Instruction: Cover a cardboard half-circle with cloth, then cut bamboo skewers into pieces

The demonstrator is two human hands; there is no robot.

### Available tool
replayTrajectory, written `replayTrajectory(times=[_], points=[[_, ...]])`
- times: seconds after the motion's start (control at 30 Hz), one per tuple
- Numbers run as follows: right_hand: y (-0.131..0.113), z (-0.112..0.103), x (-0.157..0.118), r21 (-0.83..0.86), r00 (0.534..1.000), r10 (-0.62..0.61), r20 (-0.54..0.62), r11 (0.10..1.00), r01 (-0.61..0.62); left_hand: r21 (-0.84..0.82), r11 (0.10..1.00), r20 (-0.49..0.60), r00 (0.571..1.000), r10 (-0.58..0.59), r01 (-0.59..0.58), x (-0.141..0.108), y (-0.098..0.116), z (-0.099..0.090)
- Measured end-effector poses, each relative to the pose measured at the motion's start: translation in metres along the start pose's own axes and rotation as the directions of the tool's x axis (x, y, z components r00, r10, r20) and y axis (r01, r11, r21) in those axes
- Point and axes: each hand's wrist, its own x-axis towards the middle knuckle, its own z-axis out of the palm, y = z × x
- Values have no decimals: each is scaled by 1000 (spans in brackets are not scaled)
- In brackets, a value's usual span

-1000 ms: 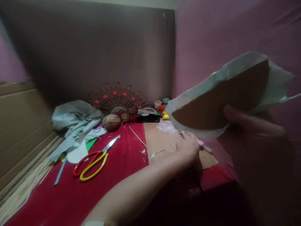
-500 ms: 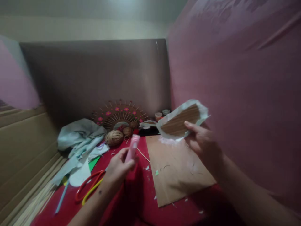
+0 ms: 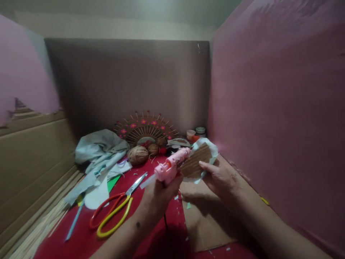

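Observation:
My left hand is closed round a pink hot glue gun, its front end pointing away and to the right. In my right hand is a piece of corrugated cardboard edged with pale fabric, my thumb lying on its brown face. The glue gun's tip reaches the left edge of the cardboard piece; whether they touch I cannot tell. Both are held above a flat brown board on the red cloth. Scissors with one red and one yellow handle lie left of my left hand.
Pale crumpled fabric lies at the left, near thin sticks. Balls of twine and a flowered fan-shaped piece stand at the back, with small tubs beside. A pink wall rises at the right.
The glue gun has come up and right, turning toward the cardboard piece. My right hand has brought that piece left and lower, so both are now close together. The view has shifted slightly.

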Motion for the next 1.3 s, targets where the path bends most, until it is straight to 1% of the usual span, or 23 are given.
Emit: replayTrajectory(times=[0.03, 0.1, 0.23, 0.3, 0.4, 0.57, 0.67, 0.77, 0.9, 0.97, 1.07, 1.17, 1.3], points=[[2, -1, -3, 14, 1000, 24, 2, 1000, -24, 39, 999, -16, 1000, 12, -12, -1, -3, 3], [6, -2, -7, 43, 997, 71, 21, 996, -72, 80, 994, -22, 997, 74, -72, -3, -8, 6], [12, 1, -13, 79, 995, 103, 14, 991, -104, 58, 975, -33, 976, 215, -213, -6, -13, 9], [15, 4, -16, 83, 994, 112, 11, 990, -113, 53, 971, -48, 970, 237, -235, -6, -11, 9], [16, 8, -22, 79, 989, 143, 23, 986, -145, 71, 966, -34, 968, 250, -247, -5, -10, 9], [14, 13, -27, 48, 980, 195, 45, 979, -197, 119, 931, -10, 937, 349, -345, -1, -17, 10], [14, 13, -27, 34, 982, 187, 35, 981, -188, 99, 930, -5, 935, 355, -353, -1, -17, 9], [14, 13, -27, 0, 986, 163, 47, 987, -163, 26, 941, -28, 941, 339, -338, -2, -13, 8], [14, 14, -27, -12, 984, 170, 43, 985, -170, -16, 951, 2, 951, 309, -309, -3, -7, 6], [14, 13, -27, -11, 984, 172, 37, 985, -172, -3, 949, 21, 949, 314, -314, -3, -7, 5], [15, 12, -26, 10, 985, 164, 46, 986, -165, 39, 944, 51, 944, 325, -327, -4, -13, 4], [14, 10, -26, 38, 987, 156, 44, 987, -158, 87, 928, 48, 932, 360, -362, -3, -21, 4], [11, 9, -24, 9, 988, 152, 17, 988, -152, 118, 910, 53, 918, 394, -398, -2, -26, 3]])
